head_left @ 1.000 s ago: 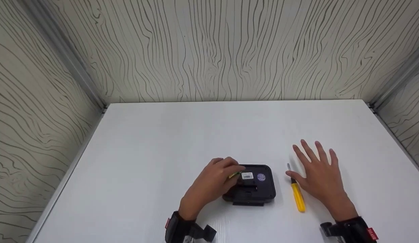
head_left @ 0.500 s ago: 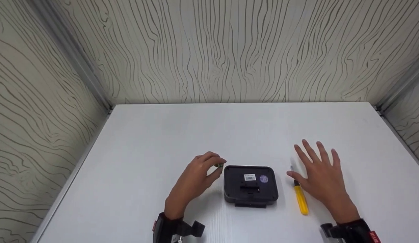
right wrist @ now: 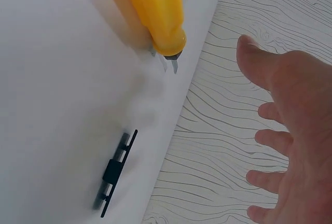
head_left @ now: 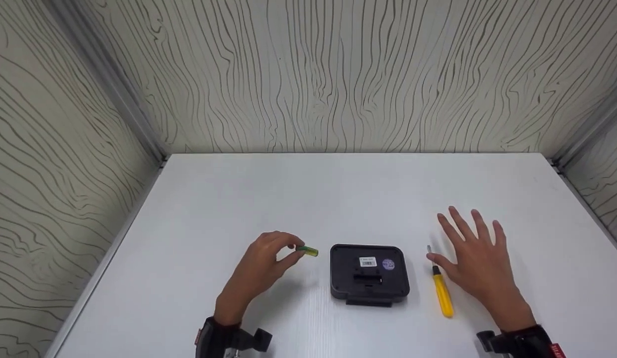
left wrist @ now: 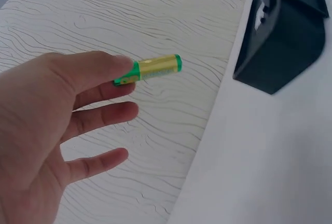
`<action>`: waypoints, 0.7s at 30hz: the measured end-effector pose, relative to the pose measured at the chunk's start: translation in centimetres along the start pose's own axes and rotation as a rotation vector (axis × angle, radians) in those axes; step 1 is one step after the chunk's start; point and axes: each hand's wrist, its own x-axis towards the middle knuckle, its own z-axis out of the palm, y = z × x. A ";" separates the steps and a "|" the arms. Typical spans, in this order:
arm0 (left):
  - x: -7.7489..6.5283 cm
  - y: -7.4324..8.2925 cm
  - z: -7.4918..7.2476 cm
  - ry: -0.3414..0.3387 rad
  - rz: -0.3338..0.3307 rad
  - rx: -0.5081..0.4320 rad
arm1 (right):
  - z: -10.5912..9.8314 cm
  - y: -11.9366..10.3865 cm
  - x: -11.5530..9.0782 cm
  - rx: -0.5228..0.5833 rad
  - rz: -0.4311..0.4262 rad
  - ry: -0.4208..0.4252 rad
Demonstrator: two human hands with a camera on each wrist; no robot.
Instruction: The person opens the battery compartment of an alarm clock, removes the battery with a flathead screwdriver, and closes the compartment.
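A green and yellow battery (left wrist: 158,66) is pinched between the thumb and a fingertip of my left hand (head_left: 261,261), its free end pointing right. The other left fingers are spread apart in the left wrist view. To the right of that hand lies a black device (head_left: 348,278) with a white label and a round purple sticker on its upper face. My right hand (head_left: 480,266) is held with its fingers spread. Its thumb appears close to the shaft of a yellow-handled screwdriver (head_left: 443,293); whether they touch I cannot tell.
The right wrist view shows a thin black strip with small tabs (right wrist: 119,173) on the white table (head_left: 228,189). Patterned wall panels (head_left: 308,74) stand behind the table and at its sides.
My left hand has moved left, away from the black device, carrying the battery, which now shows more fully. My right hand has stayed nearly in place beside the screwdriver.
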 end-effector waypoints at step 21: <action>-4.4 -5.9 0.4 -0.138 -0.210 0.091 | -0.1 -0.2 0.0 -0.002 -0.006 0.003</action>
